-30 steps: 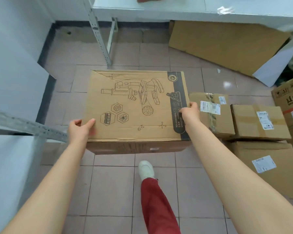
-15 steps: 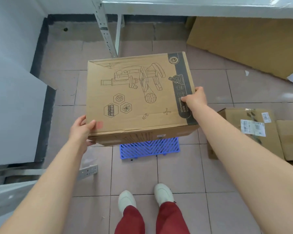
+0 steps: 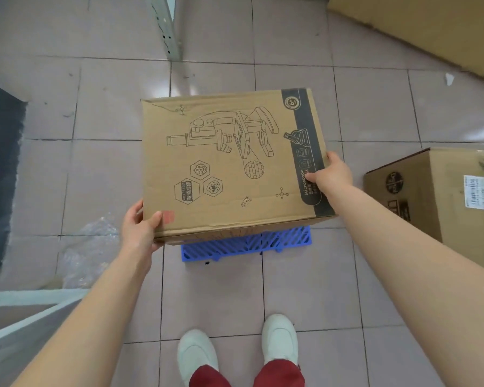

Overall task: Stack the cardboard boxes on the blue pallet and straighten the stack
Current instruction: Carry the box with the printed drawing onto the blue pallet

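I hold a cardboard box (image 3: 229, 163) printed with a microscope drawing and a dark side band. My left hand (image 3: 140, 227) grips its near left corner, thumb on top. My right hand (image 3: 330, 174) grips its right edge over the dark band. The box hangs above the blue pallet (image 3: 246, 244), a slatted plastic grid on the tiled floor; only the pallet's near strip shows below the box, the rest is hidden. Whether the box touches the pallet I cannot tell.
A second cardboard box (image 3: 442, 202) with a shipping label stands on the floor at the right. A flat cardboard sheet (image 3: 430, 29) lies at the top right. A metal rack post (image 3: 165, 26) stands behind; crumpled clear plastic (image 3: 87, 252) lies left. My white shoes (image 3: 235, 347) are below.
The view has tilted further down and closer to the floor. The box has come lower over the blue pallet, and both hands keep the same grip.
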